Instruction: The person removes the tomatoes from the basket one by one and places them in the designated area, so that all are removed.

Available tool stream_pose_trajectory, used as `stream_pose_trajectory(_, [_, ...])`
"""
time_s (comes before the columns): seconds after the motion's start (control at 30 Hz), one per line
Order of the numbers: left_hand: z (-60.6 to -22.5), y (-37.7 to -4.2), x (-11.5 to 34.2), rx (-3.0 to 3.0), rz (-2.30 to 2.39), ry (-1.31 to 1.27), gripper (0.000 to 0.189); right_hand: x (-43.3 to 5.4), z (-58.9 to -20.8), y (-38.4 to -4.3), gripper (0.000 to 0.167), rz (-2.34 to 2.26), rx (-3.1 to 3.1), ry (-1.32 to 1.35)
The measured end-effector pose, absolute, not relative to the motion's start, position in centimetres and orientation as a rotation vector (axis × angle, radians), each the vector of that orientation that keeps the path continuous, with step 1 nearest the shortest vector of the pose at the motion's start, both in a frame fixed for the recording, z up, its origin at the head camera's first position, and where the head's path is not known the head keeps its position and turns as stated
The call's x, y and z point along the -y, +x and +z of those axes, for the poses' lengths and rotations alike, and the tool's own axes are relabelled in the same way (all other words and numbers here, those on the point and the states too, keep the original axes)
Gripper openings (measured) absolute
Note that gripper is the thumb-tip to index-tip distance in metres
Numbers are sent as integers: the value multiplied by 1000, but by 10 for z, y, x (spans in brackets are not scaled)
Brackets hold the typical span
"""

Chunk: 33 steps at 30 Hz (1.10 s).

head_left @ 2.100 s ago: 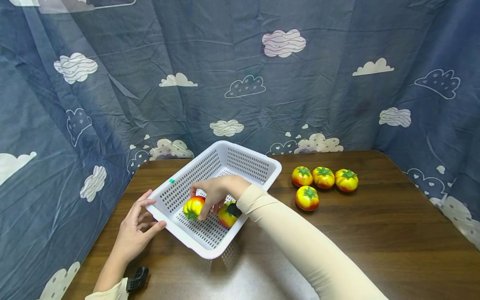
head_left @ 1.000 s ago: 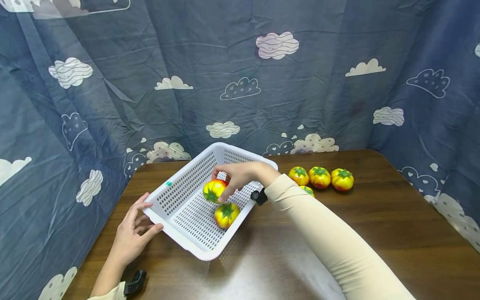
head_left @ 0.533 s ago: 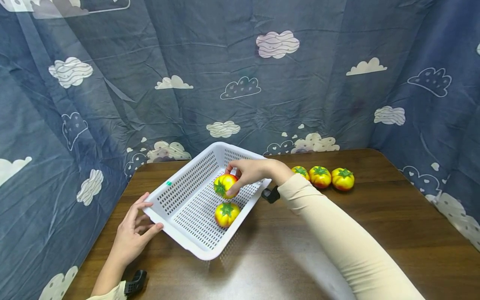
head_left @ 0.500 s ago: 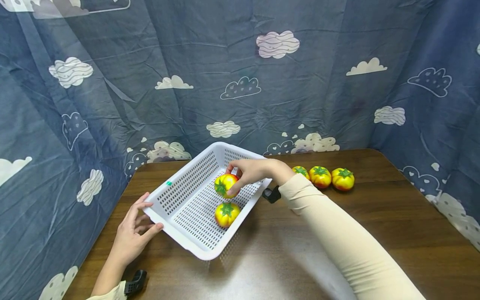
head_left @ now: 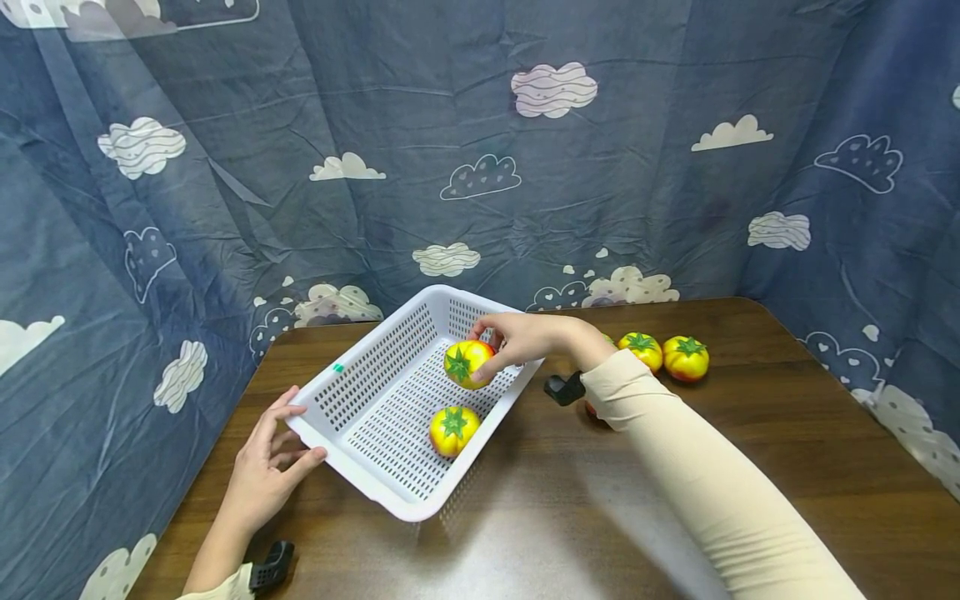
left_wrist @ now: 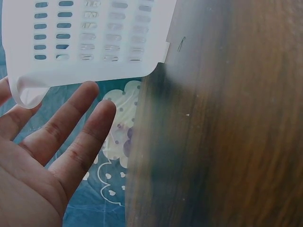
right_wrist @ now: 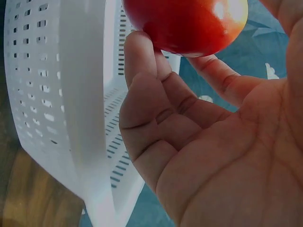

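Head view, mid-frame: pinching a tomato (head_left: 463, 365) in right hand (head_left: 522, 337), moved rightward, closer to clearing basket (head_left: 378, 486) touched by relaxed left hand (head_left: 264, 467).

I see the right sleeve (head_left: 712, 475) as plain cream, long and fairly close-fitting, with soft wrinkles bunched near its end and fainter ripples further up; of the left sleeve (head_left: 222, 588), only a matching pale edge comes into my view. Close to the wrists I make out two small black units: the left unit (head_left: 273, 567) blocky and curved with a faintly pitted face, the right unit (head_left: 562, 390) compact and angular. The left hand (head_left: 262, 468) and right hand (head_left: 527, 337) are bare, creased at the joints.
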State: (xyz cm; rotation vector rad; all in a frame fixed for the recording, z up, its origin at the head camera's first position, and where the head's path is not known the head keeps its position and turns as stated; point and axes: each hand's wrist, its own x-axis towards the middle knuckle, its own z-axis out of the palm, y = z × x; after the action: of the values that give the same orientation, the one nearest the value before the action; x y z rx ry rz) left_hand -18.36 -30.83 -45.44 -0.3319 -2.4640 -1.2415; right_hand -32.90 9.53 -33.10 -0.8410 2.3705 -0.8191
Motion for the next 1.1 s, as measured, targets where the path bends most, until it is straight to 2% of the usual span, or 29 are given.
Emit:
stream_pose_trajectory(0.47, [-456,-183,308,2462,-1238,-331,65,-116,-336,-324,65,-940,-2382,-865])
stream_pose_trajectory(0.7, [-455,-183,308,2456,-1247,-333,65,-123,-339,-321,67,-1011,-2370,-976])
stream_pose_trajectory(1.1, [-455,-183,307,2455,-1249,-337,65,-136,-343,-313,64,-1161,-2366,-927])
